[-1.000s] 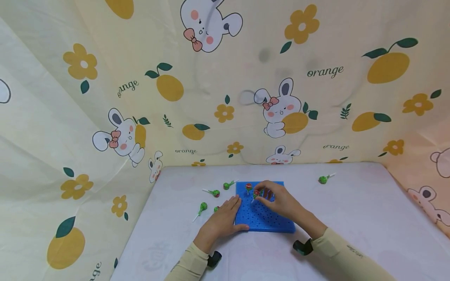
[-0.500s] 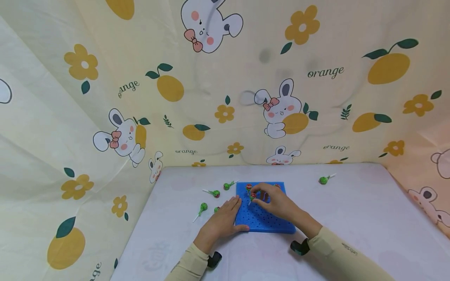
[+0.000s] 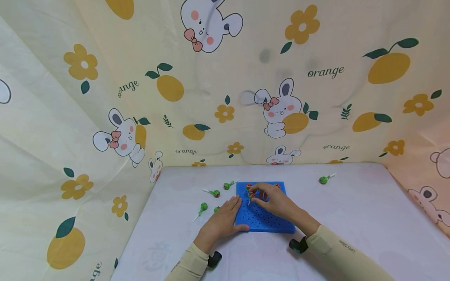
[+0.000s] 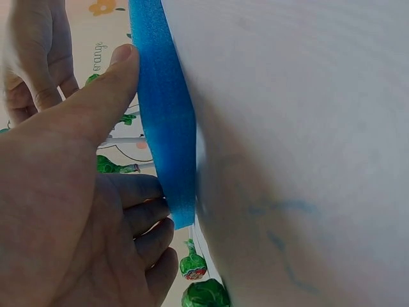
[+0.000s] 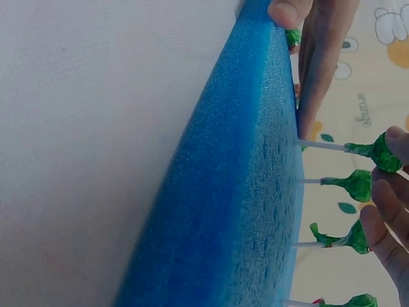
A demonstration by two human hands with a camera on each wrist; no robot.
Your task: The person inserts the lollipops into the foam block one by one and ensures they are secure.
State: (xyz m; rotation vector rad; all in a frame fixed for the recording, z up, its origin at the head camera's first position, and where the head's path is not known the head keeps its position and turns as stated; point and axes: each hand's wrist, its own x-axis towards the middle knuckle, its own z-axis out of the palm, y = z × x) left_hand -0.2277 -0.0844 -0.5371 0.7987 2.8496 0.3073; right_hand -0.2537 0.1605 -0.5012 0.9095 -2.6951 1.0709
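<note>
My right hand point(image 3: 275, 198) pinches a green-wrapped lollipop point(image 3: 252, 194) by its head over the left half of the blue foam board point(image 3: 261, 224), which is dotted with holes. In the right wrist view, the white stick of this lollipop point(image 5: 378, 151) points down and meets the board's surface. Other lollipops point(image 5: 353, 186) stand upright in the board, partly behind the right hand. My left hand point(image 3: 222, 220) rests against the board's left side, fingers extended along it. Its thumb point(image 4: 121, 83) lies at the near edge.
Several loose lollipops point(image 3: 203, 207) lie on the white-covered table point(image 3: 168, 242) left of the board, one partly hidden by the left hand. Another lollipop point(image 3: 323, 180) lies at the back right. A printed cloth point(image 3: 211, 136) hangs behind the table.
My right hand has moved slightly left and down with the pinched lollipop, uncovering a standing lollipop at the board's back right. The left hand has stayed in place.
</note>
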